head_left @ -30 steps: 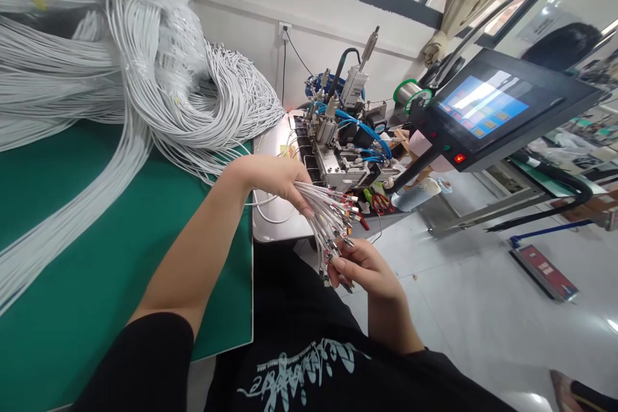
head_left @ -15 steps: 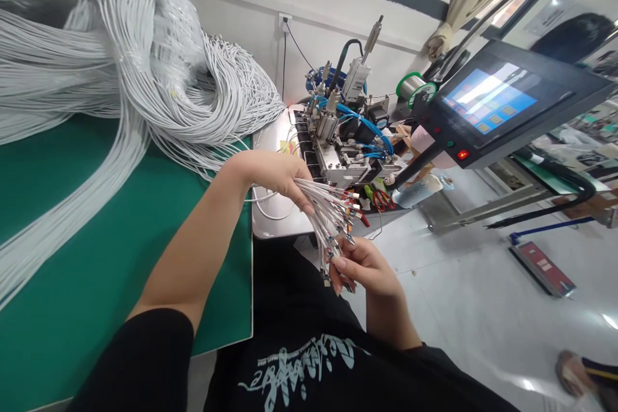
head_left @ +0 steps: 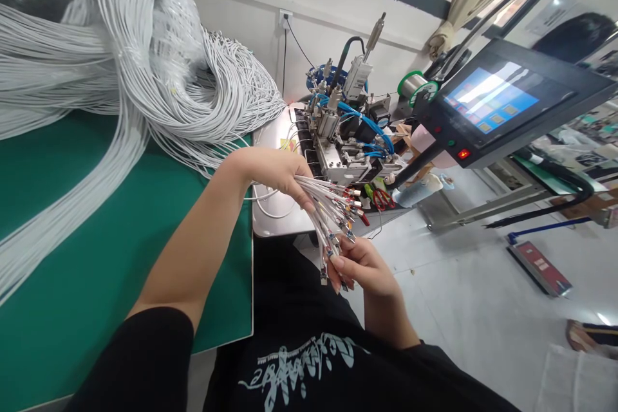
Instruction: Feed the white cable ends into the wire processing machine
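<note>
A bundle of white cables [head_left: 321, 201] with small metal connectors on the ends is gripped in my left hand [head_left: 280, 174], palm down over the front of the machine's base plate. The connector ends fan out to the right and downward. Below them, my right hand [head_left: 362, 265] pinches the end of one or more cables between thumb and fingers; the exact number is hidden by the fingers. Just behind the bundle stands a bench machine [head_left: 333, 141] with metal cylinders and blue air tubes.
Coiled white cables [head_left: 232, 90] are piled on the green table [head_left: 212, 283] at left. A control screen [head_left: 492, 100] is mounted at right, beside a wire spool [head_left: 416, 87]. Red-handled scissors [head_left: 382, 199] lie by the machine. A foot pedal [head_left: 541, 267] is on the floor.
Both hands stay almost in place, with the cable ends shifting slightly between them. At the lower right, a person's foot has shifted in view and a pale translucent shape now shows.
</note>
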Tool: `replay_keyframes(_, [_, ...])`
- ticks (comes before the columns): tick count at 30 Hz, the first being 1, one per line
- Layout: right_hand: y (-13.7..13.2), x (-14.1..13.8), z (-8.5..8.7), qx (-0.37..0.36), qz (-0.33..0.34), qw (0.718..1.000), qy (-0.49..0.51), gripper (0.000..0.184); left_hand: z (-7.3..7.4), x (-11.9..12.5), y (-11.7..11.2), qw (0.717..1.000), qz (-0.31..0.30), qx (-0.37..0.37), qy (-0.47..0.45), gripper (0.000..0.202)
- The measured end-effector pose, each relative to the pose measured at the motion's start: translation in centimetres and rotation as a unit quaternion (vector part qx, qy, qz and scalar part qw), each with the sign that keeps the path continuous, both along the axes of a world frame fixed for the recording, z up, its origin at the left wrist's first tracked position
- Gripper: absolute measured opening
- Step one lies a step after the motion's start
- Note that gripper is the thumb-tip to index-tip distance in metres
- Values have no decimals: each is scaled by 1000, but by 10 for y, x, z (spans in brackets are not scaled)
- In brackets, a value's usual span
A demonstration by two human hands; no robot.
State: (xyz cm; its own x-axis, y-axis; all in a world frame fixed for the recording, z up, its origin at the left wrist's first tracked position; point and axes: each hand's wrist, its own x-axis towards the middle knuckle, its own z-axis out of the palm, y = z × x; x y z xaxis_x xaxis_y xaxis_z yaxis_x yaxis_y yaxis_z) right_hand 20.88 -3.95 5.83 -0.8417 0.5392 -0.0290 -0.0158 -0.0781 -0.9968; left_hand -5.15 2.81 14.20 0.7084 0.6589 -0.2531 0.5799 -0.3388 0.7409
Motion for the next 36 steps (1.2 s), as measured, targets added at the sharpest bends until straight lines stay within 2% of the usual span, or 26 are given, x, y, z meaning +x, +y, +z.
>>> replay_keyframes(5, [-2, -1, -2, -7, 6, 1000, -1, 28, 0, -1, 0, 1000, -12, 9, 1, 38])
replay_keyframes(15, [-1, -1, -3, -3, 12, 1000, 8, 28, 0, -2, 0, 1000, 4, 7, 22, 42])
replay_keyframes(36, [0, 0, -6, -7, 16, 1000, 9, 30, 0, -2, 0, 1000, -1, 0, 2, 40])
